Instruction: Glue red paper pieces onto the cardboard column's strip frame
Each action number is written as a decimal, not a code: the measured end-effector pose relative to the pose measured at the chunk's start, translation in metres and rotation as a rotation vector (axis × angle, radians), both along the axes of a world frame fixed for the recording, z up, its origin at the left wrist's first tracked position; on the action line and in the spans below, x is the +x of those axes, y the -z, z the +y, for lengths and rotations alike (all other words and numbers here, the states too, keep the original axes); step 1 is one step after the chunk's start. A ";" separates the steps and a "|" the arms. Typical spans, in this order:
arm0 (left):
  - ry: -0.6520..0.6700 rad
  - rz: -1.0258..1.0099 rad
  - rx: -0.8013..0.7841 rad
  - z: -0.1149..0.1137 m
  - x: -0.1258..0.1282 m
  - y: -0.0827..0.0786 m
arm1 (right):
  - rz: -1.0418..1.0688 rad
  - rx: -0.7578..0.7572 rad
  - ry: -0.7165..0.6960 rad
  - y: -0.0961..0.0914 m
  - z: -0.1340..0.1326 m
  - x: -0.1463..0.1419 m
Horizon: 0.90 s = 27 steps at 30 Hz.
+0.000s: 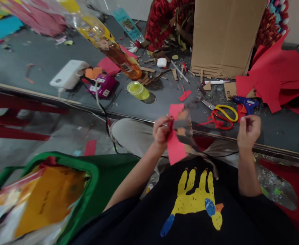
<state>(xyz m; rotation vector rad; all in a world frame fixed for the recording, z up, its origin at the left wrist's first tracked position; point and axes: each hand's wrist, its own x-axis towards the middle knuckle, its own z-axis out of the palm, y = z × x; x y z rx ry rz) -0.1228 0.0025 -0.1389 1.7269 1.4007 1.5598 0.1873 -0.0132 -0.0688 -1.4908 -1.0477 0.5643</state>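
Observation:
My left hand [162,129] is closed on a piece of red paper [176,149], held over my lap by the table edge. Against the paper's right side is a brown cardboard piece [181,131] with dark, blurred patches. My right hand [248,131] is raised at the table edge, thumb and fingers pinched together. Whatever may be between them is too small to make out. Just beyond it lies a blue glue gun [246,103] with an orange trigger. Scissors [223,114] with yellow and red handles rest between the two hands, beside red paper scraps [214,120].
A tall cardboard piece [226,37] stands at the back, with red paper sheets [279,75] to its right. Leftward are a yellow cup [138,90], a tilted drink bottle [113,51], a purple power strip [103,85] and cables. A green bin [95,170] stands lower left.

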 end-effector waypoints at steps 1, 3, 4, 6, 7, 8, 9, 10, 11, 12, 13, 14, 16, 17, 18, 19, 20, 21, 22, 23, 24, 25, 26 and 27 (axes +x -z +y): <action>0.032 0.076 0.075 -0.007 -0.005 0.003 | 0.052 -0.029 -0.067 0.004 -0.009 -0.012; 0.095 0.225 0.208 -0.018 -0.009 0.007 | 0.162 -0.126 -0.257 0.014 -0.028 -0.036; 0.121 0.293 0.261 -0.023 -0.009 0.008 | 0.206 -0.177 -0.348 0.019 -0.037 -0.047; 0.152 0.408 0.351 -0.029 -0.007 0.009 | 0.274 -0.252 -0.460 0.028 -0.051 -0.062; 0.160 0.457 0.387 -0.031 -0.005 0.009 | 0.301 -0.281 -0.494 0.031 -0.056 -0.066; 0.167 0.501 0.419 -0.032 -0.004 0.008 | 0.325 -0.306 -0.520 0.033 -0.060 -0.068; 0.173 0.541 0.445 -0.033 -0.003 0.008 | 0.347 -0.329 -0.545 0.034 -0.062 -0.069; 0.181 0.581 0.465 -0.034 -0.002 0.008 | 0.367 -0.352 -0.571 0.033 -0.062 -0.068; 0.190 0.620 0.480 -0.036 -0.001 0.007 | 0.386 -0.376 -0.603 0.032 -0.062 -0.066; 0.200 0.660 0.487 -0.037 0.000 0.006 | 0.402 -0.403 -0.638 0.029 -0.062 -0.064; 0.207 0.700 0.486 -0.039 0.001 0.005 | 0.416 -0.432 -0.674 0.026 -0.062 -0.062; 0.212 0.738 0.478 -0.041 0.002 0.004 | 0.426 -0.461 -0.707 0.023 -0.063 -0.061; 0.211 0.800 0.451 -0.044 0.003 0.001 | 0.440 -0.512 -0.750 0.017 -0.067 -0.062; 0.213 0.823 0.438 -0.046 0.003 -0.001 | 0.446 -0.532 -0.759 0.014 -0.071 -0.064; 0.228 0.842 0.426 -0.046 0.003 -0.003 | 0.453 -0.549 -0.763 0.012 -0.075 -0.067; 0.257 0.858 0.415 -0.046 0.002 -0.005 | 0.462 -0.562 -0.763 0.010 -0.080 -0.071; 0.295 0.870 0.402 -0.045 0.000 -0.008 | 0.474 -0.573 -0.761 0.008 -0.085 -0.075; 0.337 0.879 0.390 -0.043 -0.002 -0.010 | 0.487 -0.581 -0.758 0.008 -0.089 -0.079; 0.374 0.887 0.376 -0.040 -0.005 -0.013 | 0.503 -0.586 -0.754 0.007 -0.093 -0.084; 0.402 0.896 0.369 -0.038 -0.007 -0.016 | 0.520 -0.588 -0.748 0.007 -0.097 -0.088; 0.419 0.906 0.367 -0.035 -0.009 -0.018 | 0.539 -0.588 -0.740 0.007 -0.099 -0.091; 0.427 0.921 0.370 -0.033 -0.011 -0.021 | 0.558 -0.588 -0.730 0.007 -0.101 -0.095; 0.433 0.940 0.374 -0.032 -0.012 -0.024 | 0.577 -0.588 -0.721 0.007 -0.102 -0.098; 0.437 0.961 0.376 -0.031 -0.013 -0.027 | 0.597 -0.590 -0.713 0.007 -0.102 -0.100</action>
